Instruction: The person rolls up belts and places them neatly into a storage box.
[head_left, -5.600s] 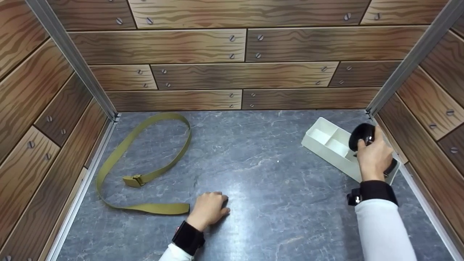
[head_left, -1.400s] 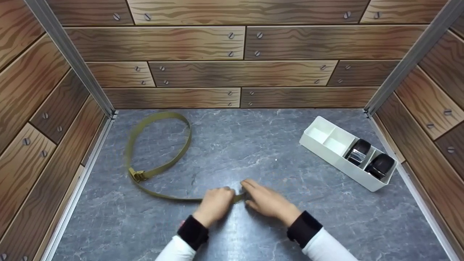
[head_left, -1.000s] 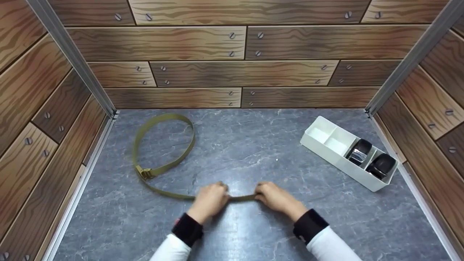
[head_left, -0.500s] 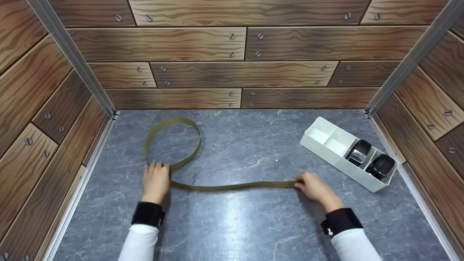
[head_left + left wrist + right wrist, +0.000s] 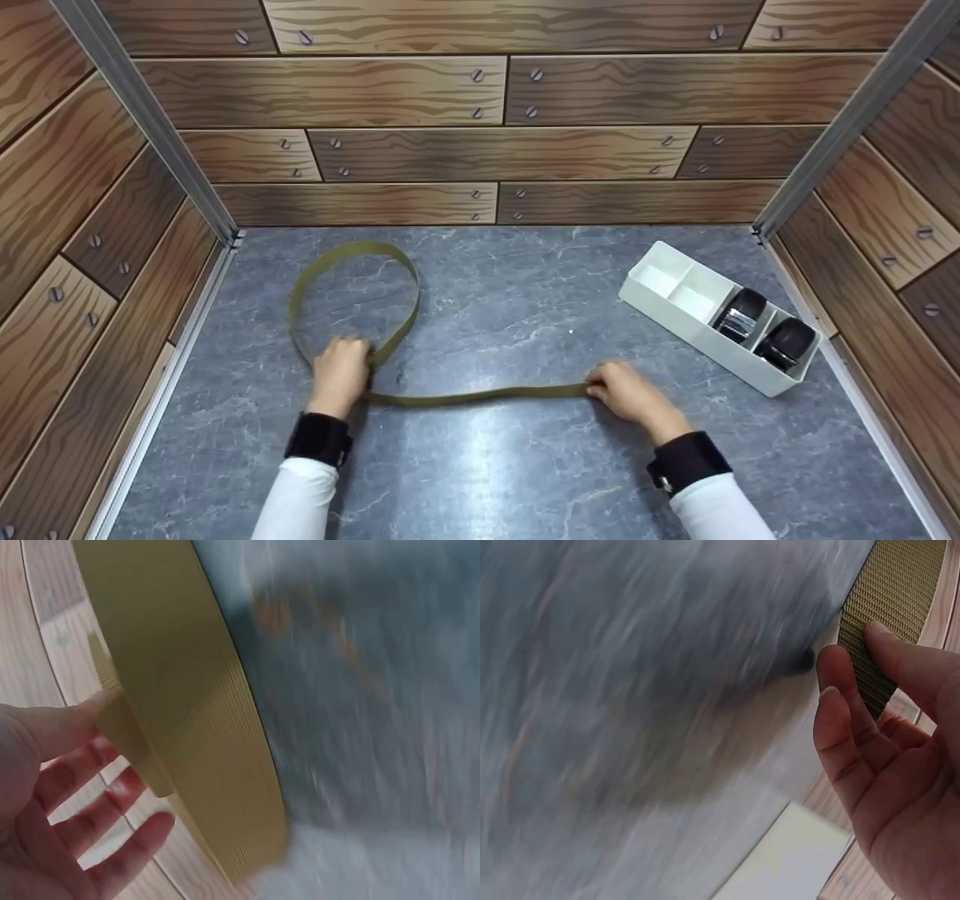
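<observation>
An olive webbing belt forms a loop at the left of the grey surface, its tail stretched rightward. My left hand pinches the belt's buckle between thumb and fingers; the palm hides it in the head view. In the left wrist view the strap runs across the near side of the buckle. Thumb and forefinger of my right hand grip the strap's free end, with the tail slightly slack between the hands.
A white divided box stands at the right near the wall. Two rolled black belts sit in its lower compartments. Wood-patterned walls enclose the back and sides of the grey surface.
The right hand, earlier at the box with a black rolled belt, took the olive belt's end and drew it right. My left hand moved left to the buckle; lately both hands came slightly closer together.
</observation>
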{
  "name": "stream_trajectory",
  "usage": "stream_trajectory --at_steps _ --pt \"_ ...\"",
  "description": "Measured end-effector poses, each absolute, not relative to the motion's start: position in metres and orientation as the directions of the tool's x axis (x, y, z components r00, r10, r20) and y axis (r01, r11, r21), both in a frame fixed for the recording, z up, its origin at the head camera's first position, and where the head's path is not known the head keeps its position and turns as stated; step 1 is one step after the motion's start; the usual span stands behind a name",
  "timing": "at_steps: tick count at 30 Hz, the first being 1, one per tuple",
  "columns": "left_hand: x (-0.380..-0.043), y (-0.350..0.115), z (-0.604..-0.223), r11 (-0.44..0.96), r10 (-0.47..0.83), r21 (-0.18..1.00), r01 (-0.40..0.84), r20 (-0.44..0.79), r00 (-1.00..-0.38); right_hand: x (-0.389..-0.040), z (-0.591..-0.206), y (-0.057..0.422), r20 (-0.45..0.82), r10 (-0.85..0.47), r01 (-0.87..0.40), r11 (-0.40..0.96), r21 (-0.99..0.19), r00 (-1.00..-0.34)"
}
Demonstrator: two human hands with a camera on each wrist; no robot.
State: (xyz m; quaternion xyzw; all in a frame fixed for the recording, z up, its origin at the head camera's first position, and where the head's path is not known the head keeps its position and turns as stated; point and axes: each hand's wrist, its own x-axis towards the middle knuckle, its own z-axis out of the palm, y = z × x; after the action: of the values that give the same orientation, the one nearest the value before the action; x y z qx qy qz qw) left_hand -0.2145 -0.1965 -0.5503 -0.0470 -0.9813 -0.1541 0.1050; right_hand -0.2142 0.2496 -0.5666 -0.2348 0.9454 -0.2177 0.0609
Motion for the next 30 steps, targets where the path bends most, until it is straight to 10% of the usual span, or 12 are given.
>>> stream_trajectory --at_steps 17,30 --pt "-0.196 -0.081 -0.558 0.614 0.407 0.689 0.384 0.140 -0.903 -0.207 -0.569 0.169 0.052 -0.487 -0.472 0.808 -0.353 -0.872" --pt "-0.174 -0.067 -0.564 0.805 0.509 0.272 0.528 0.142 -0.849 -0.206 -0.557 0.136 0.016 -0.553 -0.509 0.754 -0.416 -0.833"
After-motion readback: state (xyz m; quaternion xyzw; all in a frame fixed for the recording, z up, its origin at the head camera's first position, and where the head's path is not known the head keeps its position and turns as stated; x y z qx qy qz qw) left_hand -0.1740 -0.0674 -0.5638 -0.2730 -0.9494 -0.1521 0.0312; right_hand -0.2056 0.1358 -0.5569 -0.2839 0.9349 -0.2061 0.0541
